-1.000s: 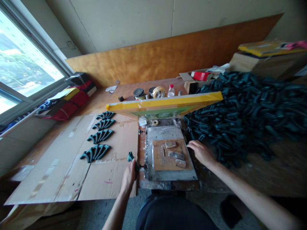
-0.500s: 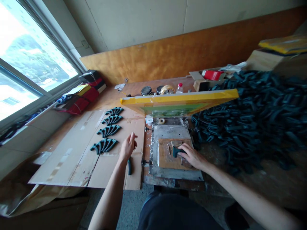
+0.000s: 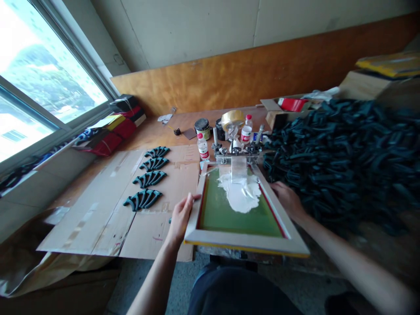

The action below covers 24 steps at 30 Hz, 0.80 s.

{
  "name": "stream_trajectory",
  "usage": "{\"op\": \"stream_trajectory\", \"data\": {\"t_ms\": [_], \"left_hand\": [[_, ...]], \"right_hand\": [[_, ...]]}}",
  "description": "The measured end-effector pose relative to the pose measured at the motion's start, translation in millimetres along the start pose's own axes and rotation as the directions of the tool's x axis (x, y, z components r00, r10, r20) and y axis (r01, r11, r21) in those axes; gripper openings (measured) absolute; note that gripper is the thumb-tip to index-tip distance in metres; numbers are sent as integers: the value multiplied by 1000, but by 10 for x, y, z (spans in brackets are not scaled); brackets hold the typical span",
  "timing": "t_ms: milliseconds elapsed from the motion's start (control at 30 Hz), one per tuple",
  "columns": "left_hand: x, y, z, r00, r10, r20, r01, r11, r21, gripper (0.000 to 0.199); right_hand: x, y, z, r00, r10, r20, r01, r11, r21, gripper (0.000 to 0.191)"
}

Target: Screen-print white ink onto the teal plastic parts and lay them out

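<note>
A screen printing frame (image 3: 243, 243) with green mesh lies lowered over the work plate in front of me. White ink (image 3: 243, 199) is spread on its mesh, and a pale squeegee (image 3: 239, 168) rests at the far end. My left hand (image 3: 181, 215) grips the frame's left edge, thumb on top. At the right edge, my right hand (image 3: 288, 200) has its fingers curled against the frame, slightly blurred. The jig and the dark green piece beneath are hidden. Beside my left hand, a dark green piece (image 3: 169, 220) on the cardboard is mostly covered.
Rows of curved dark green pieces (image 3: 142, 200) lie on the cardboard sheet (image 3: 95, 218) at left. A large heap of similar pieces (image 3: 341, 162) fills the right side. Bottles (image 3: 203, 148), an ink can (image 3: 202, 127) and a tape roll (image 3: 232, 117) stand behind the frame.
The raised screen has come down over the plate, covering the jig. My right hand has left the dark green piece for the frame's right edge; my left hand is now at its left edge.
</note>
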<state>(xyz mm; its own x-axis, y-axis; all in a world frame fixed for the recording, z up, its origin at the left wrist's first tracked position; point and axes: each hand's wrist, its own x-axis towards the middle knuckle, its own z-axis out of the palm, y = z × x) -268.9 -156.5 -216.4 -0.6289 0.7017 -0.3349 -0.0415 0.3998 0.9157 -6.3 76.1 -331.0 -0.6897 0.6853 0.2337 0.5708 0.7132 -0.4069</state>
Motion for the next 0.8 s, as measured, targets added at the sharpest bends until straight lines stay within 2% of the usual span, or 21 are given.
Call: {"op": "stream_trajectory", "data": {"t_ms": [100,167,200,300,333,400,467,533,567,600,667,733,800], "left_hand": [[-42,-607,40,993,-110,47,103,986,131,70],[14,-885,90,991,-133,26,122,961,247,71],[48,-975,108,991,-135,13,125,945,301,68],[120,-1084,119,991,-129,25,108,912,397,60],[129,-1087,111,991,-126,37,100,905,413,58],[129,-1081,94,991,-120,53,86,898,432,57],[119,-1081,85,992,-116,57,80,894,440,57],[110,-1095,88,993,-107,55,73,898,434,57],[108,-1104,91,994,-100,54,67,901,428,56],[106,-1113,95,995,-91,50,61,905,420,55],[103,-1123,101,996,-80,34,60,914,401,55],[99,-1117,103,996,-87,12,77,923,377,54],[91,-1097,106,995,-103,-9,100,933,346,54]], "right_hand": [[393,-126,-127,997,-14,-79,16,999,33,45],[632,-372,-114,993,-119,-19,119,993,5,52],[706,-504,-84,984,-170,57,171,985,-17,46],[659,-778,28,935,-222,278,240,970,-32,9],[561,-811,49,916,-244,317,264,964,-18,7],[308,-802,36,873,-346,342,357,934,35,17],[95,-737,-48,797,-500,339,490,863,121,24],[14,-675,-153,716,-604,350,569,795,209,25],[24,-657,-193,691,-623,367,575,781,244,23],[55,-650,-216,684,-622,382,561,783,270,21],[113,-666,-201,734,-574,364,505,819,274,19],[80,-696,-125,810,-525,263,470,848,246,23],[-59,-711,-49,833,-529,164,488,841,234,29]]}}
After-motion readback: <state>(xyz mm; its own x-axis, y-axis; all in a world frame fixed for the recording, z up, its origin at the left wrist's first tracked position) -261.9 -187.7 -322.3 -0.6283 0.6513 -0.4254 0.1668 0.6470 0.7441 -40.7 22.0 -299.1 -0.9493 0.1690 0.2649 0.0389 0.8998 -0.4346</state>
